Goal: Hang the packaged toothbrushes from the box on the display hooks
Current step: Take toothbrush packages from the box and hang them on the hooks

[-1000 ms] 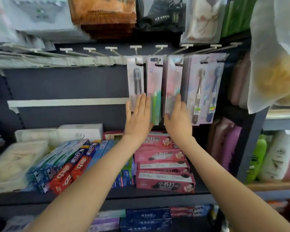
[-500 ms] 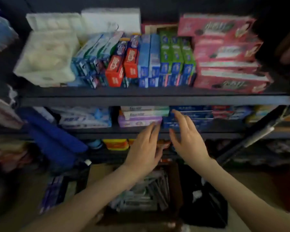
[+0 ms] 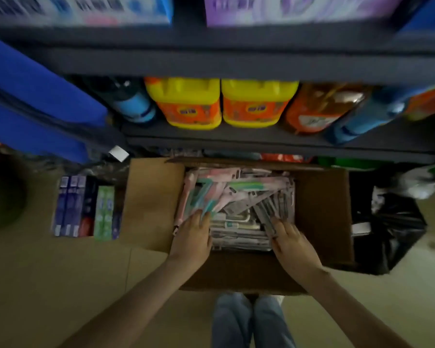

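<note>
Since I'm down from the hooks,
box [image 3: 322,212]: both hands now inside.
left hand [image 3: 192,239]: fingers [image 3: 202,217] flat on packaged toothbrushes [image 3: 236,194], gripping nothing.
right hand [image 3: 293,243]: fingers spread, likewise.
task: next pick.

Your left hand [image 3: 192,238]: fingertips buried among packaged toothbrushes [image 3: 236,194], grip unreadable through blur. Your right hand [image 3: 293,243]: same, fingertips lost against the pile. Box [image 3: 322,209]: near wall hides lower packs. Top-shelf cartons [image 3: 86,8]: cut by upper edge, print smeared. Yellow jugs [image 3: 186,104]: labels too blurred to read. Your forearms [image 3: 126,310]: run off bottom edge.
</note>
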A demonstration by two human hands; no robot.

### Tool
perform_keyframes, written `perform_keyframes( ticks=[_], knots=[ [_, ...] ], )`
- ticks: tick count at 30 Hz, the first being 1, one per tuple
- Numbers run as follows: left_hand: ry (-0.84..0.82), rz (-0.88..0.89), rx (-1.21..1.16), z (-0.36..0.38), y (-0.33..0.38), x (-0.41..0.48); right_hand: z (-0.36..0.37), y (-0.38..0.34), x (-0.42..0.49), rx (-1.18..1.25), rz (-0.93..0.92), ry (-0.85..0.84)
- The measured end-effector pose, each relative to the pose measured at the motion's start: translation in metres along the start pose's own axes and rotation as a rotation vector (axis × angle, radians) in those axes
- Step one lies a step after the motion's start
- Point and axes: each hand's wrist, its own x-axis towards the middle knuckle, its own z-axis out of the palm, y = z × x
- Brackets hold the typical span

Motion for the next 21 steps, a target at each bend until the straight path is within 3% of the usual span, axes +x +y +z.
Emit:
perform_keyframes(
  ticks=[8,11,21],
  knots=[
    [-0.100,-0.182,-0.025,0.100,-0.038,0.106,0.091,0.009,0.080,-0.092,0.014,-0.052],
    [-0.007,-0.234,-0.013,0.114,-0.035,0.122,0.108,0.005,0.104,-0.047,0.012,-0.042],
    [0.065,-0.196,-0.206,0.116,0.002,0.100,0.122,-0.025,0.119,0.438,0.181,0.037]
  ],
)
